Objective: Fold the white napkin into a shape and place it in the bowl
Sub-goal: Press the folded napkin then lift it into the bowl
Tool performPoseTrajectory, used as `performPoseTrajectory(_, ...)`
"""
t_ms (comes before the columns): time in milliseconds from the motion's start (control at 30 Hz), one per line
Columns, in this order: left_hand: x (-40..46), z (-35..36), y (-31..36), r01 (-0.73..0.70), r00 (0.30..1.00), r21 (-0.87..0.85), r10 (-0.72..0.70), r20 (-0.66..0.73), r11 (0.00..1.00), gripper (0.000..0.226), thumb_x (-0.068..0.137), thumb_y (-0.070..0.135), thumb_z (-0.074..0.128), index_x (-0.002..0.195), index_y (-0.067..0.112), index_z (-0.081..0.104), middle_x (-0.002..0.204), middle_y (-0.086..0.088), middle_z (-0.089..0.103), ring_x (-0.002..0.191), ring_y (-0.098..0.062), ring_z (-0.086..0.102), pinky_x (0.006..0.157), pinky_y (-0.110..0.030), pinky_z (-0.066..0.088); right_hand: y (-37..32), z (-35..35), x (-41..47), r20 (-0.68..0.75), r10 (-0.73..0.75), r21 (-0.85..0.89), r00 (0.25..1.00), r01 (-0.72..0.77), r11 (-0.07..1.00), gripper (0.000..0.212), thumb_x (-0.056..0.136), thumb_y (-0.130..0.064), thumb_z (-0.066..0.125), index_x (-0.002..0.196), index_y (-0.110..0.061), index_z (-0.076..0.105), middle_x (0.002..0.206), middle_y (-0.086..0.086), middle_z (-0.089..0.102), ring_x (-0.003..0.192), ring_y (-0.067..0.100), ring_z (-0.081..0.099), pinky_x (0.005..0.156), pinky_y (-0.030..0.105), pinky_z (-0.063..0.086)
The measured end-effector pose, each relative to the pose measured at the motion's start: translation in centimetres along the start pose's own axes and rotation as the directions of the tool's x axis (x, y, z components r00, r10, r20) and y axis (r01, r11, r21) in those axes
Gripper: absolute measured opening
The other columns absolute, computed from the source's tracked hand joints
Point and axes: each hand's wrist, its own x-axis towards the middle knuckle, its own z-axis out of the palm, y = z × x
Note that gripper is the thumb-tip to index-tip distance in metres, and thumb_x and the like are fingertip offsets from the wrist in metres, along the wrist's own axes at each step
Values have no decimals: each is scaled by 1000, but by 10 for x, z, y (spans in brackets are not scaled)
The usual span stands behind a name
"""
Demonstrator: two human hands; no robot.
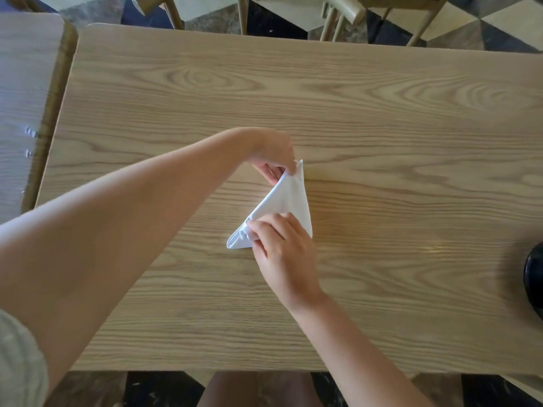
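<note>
The white napkin lies near the middle of the wooden table, folded into a narrow triangle that points away from me. My left hand pinches its far tip between thumb and fingers. My right hand grips the near, bunched end of the napkin, where the folded layers show at the lower left. A black bowl sits at the right edge of the view, mostly cut off, well apart from both hands.
A second wooden table stands close on the left, with a narrow gap between the two. Chair legs and backs stand beyond the far edge. A checkered floor shows around the table.
</note>
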Motion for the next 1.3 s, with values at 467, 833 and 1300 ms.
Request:
performPoseTrajectory(467,6,6,-35,-183,930,450,302,-210,874,13,81,12,58,79,-1,60,71,-4,52,68,-18,44,59,-27,32,1,29,-16,181,-19,-48,983,28,998,13,79,-6,61,90,-10,66,87,3,63,80,20,54,77,26,46)
performPoseTrajectory(833,-61,137,-97,31,452,363,311,-836,931,56,94,24,27,147,8,18,155,-7,19,144,-16,12,115,-46,9,55,-3,33,176,108,-205,978,-71,976,46,96,-18,34,142,-12,33,151,8,29,142,25,17,115,42,14)
performPoseTrajectory(1300,-33,140,-115,49,594,564,430,-681,825,50,94,28,33,140,9,41,147,-5,39,138,-21,33,108,-47,26,86,17,43,452,78,-292,889,65,954,53,90,-33,27,139,-15,38,151,13,29,141,26,20,113,50,17)
